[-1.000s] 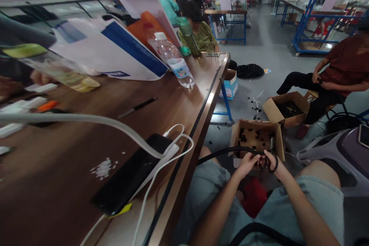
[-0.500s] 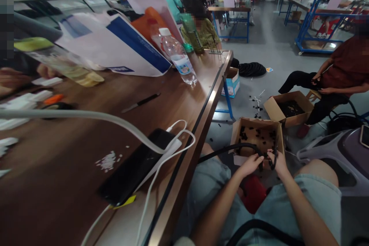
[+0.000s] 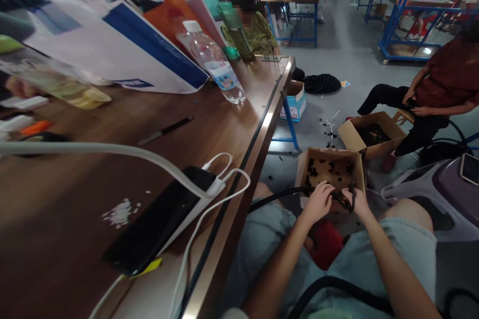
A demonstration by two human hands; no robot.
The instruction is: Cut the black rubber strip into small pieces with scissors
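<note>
By 1 cardboard box (image 3: 358, 172): left hand (image 3: 318, 203), fingers curled over black tube (image 3: 281, 194); right hand (image 3: 359, 204), fingers closed round black loop (image 3: 352, 201).

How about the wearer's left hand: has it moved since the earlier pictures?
Yes. Judged against the nearest box on the floor, the left hand has shifted slightly toward the box's far side.

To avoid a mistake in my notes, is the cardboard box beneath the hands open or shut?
The box is open: nothing closes its top, and small black pieces show inside.
</note>
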